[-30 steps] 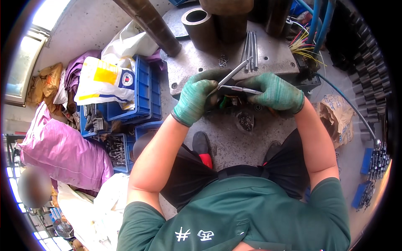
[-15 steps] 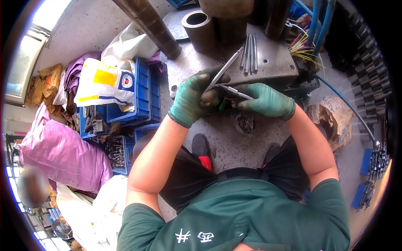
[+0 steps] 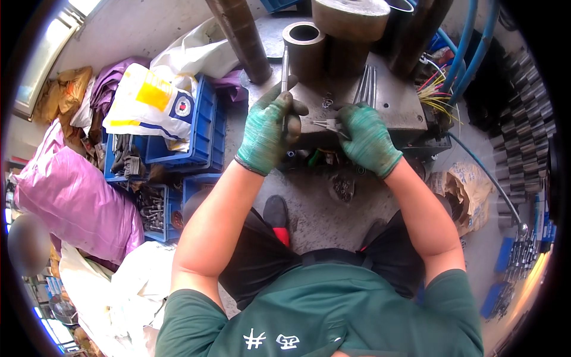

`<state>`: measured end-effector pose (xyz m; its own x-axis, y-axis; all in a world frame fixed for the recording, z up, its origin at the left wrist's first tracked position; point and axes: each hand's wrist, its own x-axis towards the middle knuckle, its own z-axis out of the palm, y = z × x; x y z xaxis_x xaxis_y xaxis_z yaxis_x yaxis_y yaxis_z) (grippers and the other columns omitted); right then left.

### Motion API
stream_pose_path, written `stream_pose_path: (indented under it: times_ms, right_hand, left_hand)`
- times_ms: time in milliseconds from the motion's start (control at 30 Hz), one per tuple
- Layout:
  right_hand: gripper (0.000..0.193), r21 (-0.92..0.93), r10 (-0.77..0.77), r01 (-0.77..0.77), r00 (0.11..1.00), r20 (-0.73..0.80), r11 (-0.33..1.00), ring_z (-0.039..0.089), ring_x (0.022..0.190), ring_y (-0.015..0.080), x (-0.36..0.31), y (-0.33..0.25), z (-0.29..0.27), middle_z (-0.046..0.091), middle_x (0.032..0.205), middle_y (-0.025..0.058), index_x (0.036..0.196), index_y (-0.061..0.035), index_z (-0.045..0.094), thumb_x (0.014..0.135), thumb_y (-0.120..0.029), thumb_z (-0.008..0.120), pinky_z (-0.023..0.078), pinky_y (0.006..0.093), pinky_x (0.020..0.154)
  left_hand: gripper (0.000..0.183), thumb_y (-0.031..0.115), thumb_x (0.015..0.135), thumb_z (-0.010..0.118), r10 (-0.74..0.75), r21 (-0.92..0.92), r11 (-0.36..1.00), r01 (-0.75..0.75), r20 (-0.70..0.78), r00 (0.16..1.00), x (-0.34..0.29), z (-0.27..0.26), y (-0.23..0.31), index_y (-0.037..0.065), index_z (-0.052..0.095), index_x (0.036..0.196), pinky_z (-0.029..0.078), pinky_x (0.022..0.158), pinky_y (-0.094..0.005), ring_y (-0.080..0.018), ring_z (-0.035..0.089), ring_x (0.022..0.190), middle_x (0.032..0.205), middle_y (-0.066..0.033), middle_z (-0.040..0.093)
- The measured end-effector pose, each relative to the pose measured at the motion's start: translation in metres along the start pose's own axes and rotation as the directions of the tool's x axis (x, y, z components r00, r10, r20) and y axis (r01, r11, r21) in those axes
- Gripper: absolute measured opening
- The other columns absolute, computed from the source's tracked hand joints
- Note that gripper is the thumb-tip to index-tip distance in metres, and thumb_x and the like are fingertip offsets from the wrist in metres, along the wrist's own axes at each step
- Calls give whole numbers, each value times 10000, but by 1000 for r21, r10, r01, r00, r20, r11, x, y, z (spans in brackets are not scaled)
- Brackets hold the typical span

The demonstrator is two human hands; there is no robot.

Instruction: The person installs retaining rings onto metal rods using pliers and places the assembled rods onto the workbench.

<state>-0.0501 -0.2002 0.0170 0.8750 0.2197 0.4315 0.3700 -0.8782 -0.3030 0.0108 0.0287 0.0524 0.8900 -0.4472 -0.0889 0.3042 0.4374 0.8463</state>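
Observation:
Both hands wear green gloves with dark, soiled fingers. My left hand (image 3: 266, 128) is closed around a slim metal rod (image 3: 285, 66), which points away from me over the steel block. To its right, my right hand (image 3: 367, 135) grips pliers (image 3: 324, 124) with narrow silver jaws that point left toward the rod, apart from it. The handles are mostly hidden under the glove. A few small metal rings (image 3: 327, 102) lie on the steel block (image 3: 397, 113) just beyond the pliers. Several similar rods (image 3: 368, 86) lie side by side on the block, beyond my right hand.
A thick steel tube (image 3: 304, 47) and a heavy round press part (image 3: 351, 21) stand at the back, near a column (image 3: 239, 41). Blue crates (image 3: 205, 122) and a purple sack (image 3: 77, 196) sit left. A clear bag of small parts (image 3: 342, 189) lies below; a brown paper bag (image 3: 467, 193) stands right.
The rod has swung from a rightward slant to nearly straight ahead. The pliers have drawn away from my left hand, and my hands are farther apart. The view has shifted slightly.

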Motion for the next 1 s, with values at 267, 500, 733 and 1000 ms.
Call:
stream_pose_path:
  times_ms: [267, 500, 733, 1000]
  right_hand:
    - [239, -160, -26, 29, 1000, 18, 987, 652, 957, 332, 3, -13, 12, 692, 913, 114, 939, -74, 683, 743, -176, 773, 538, 467, 843]
    - [243, -129, -15, 13, 1000, -10, 992, 651, 939, 355, -5, -11, 10, 695, 958, 136, 938, -62, 681, 727, -144, 771, 545, 475, 838]
    - [275, 295, 177, -115, 965, -196, 949, 658, 956, 274, -23, -8, 0, 691, 989, 121, 1109, -31, 659, 849, -20, 750, 534, 386, 838]
    - [203, 869, 516, -263, 857, 11, 420, 608, 953, 105, -34, 13, -34, 677, 1057, 16, 1153, -43, 662, 952, -14, 675, 505, 255, 867]
  left_hand:
    - [295, 107, 1006, 609, 7, -82, 997, -13, -69, 998, 5, -9, 1, 41, 558, 1289, 520, 640, -301, -163, 661, 722, 910, -108, 686]
    - [305, 15, 869, 628, 92, 564, 825, -20, -99, 991, 23, -13, -14, 1, 708, 1164, 542, 726, -277, -146, 686, 801, 1001, -83, 745]
    - [305, 141, 888, 705, 301, 943, 281, -178, 90, 949, 47, -5, -46, 77, 747, 1183, 547, 950, -454, -392, 691, 1065, 1141, -193, 717]
    - [264, 124, 905, 732, 234, 970, 27, -243, 230, 945, 67, 1, -51, 56, 736, 1160, 528, 962, -474, -422, 652, 1101, 1184, -203, 669]
